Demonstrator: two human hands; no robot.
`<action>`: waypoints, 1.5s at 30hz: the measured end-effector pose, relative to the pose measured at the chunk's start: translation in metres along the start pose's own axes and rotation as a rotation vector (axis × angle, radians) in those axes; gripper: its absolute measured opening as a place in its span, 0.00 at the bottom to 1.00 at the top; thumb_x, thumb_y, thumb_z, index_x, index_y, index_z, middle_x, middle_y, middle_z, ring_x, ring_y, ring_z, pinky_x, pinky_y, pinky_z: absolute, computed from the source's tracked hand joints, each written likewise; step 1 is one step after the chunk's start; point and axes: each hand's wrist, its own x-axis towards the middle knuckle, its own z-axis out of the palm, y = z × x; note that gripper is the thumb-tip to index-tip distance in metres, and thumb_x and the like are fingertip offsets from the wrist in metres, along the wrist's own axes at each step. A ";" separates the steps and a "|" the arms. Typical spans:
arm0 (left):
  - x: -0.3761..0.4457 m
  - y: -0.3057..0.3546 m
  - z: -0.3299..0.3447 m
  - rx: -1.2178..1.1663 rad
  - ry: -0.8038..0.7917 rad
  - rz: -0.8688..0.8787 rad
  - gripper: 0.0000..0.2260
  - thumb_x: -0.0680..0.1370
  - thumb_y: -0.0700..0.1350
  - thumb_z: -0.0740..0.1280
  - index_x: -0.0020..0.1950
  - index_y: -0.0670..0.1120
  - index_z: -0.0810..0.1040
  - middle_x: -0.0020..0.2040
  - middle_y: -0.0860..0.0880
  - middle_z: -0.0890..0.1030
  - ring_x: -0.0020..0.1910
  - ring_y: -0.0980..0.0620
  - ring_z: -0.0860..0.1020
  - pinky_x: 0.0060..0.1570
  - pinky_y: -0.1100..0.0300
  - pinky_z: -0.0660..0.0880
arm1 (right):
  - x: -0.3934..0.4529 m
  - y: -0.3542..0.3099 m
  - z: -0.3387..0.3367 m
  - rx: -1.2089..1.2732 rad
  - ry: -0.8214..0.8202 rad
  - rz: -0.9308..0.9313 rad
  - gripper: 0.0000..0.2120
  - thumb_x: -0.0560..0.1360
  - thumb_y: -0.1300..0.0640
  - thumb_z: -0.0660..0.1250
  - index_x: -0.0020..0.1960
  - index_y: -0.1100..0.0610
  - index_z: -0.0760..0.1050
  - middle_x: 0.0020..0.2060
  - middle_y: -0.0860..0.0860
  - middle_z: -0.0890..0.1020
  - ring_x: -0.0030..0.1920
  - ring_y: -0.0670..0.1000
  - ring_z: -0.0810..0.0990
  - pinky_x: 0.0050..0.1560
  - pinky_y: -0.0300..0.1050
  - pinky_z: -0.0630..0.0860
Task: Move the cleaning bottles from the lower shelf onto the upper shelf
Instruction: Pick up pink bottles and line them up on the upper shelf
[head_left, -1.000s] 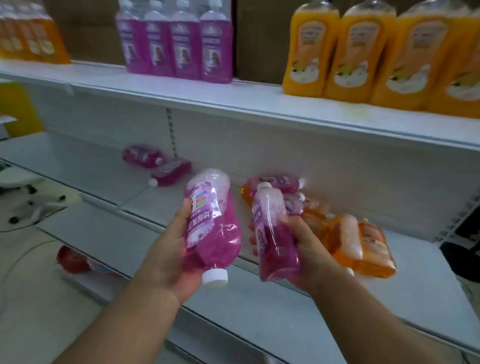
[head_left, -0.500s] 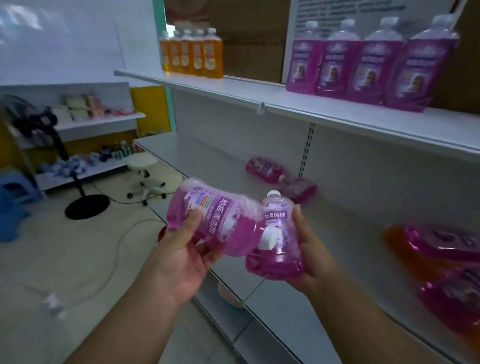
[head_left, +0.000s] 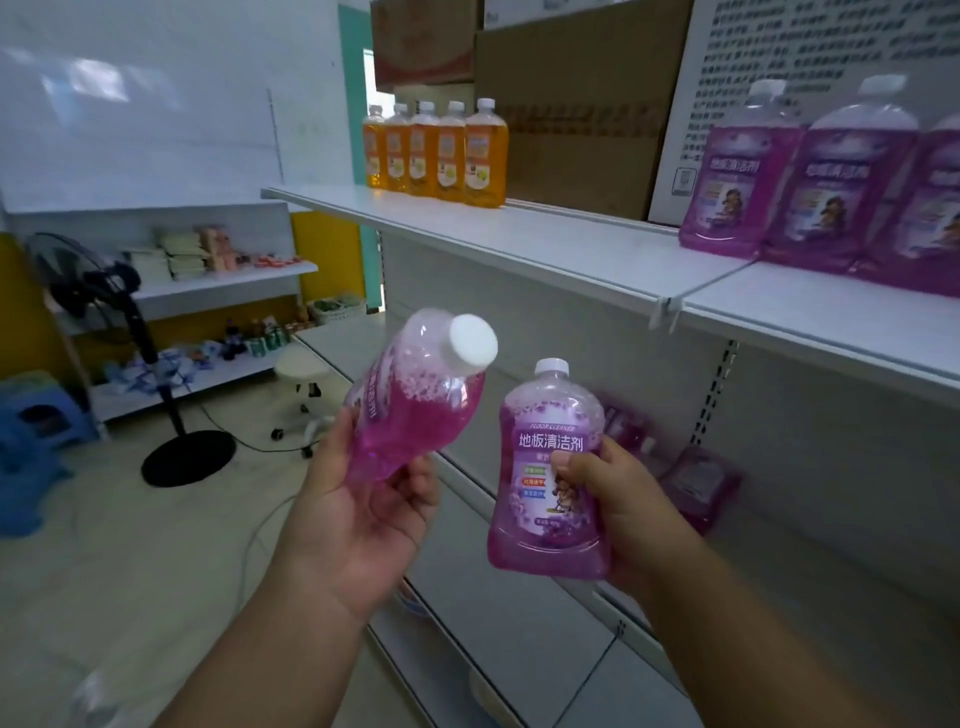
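Below the upper shelf (head_left: 545, 244) front edge, left hand (head_left: 358, 519) grip holds tilted purple bottle (head_left: 410, 410), right hand (head_left: 618, 514) grip holds upright purple bottle (head_left: 550, 478), both off lower shelf (head_left: 519, 613), likely staged for placing beside purple row (head_left: 831, 182).

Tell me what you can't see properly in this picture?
- Head view: the purple bottles on the lower shelf are blurred, partly behind the right hand and its bottle; their count is unclear.
- The purple row on the upper shelf is cut by the right edge.
- The left hand hides its tilted bottle's label.
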 end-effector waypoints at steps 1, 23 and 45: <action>0.008 0.007 -0.002 -0.009 -0.036 0.005 0.19 0.78 0.55 0.69 0.63 0.46 0.80 0.46 0.44 0.81 0.36 0.51 0.78 0.32 0.59 0.78 | 0.006 -0.001 0.004 -0.008 0.001 -0.019 0.23 0.65 0.64 0.73 0.60 0.63 0.75 0.45 0.64 0.84 0.41 0.63 0.85 0.39 0.53 0.82; 0.056 0.014 0.103 -0.015 -0.662 -0.557 0.22 0.68 0.50 0.74 0.61 0.46 0.81 0.51 0.44 0.86 0.38 0.50 0.82 0.33 0.57 0.81 | -0.108 -0.103 0.080 -0.247 0.670 -0.570 0.16 0.67 0.58 0.76 0.54 0.60 0.82 0.48 0.65 0.84 0.45 0.63 0.85 0.42 0.53 0.82; 0.029 -0.178 0.344 0.497 -0.650 -0.406 0.28 0.57 0.42 0.79 0.54 0.35 0.79 0.43 0.40 0.87 0.40 0.44 0.87 0.46 0.49 0.82 | -0.226 -0.302 -0.137 -0.467 0.862 -0.620 0.24 0.66 0.56 0.77 0.60 0.60 0.77 0.49 0.60 0.86 0.50 0.61 0.86 0.43 0.55 0.83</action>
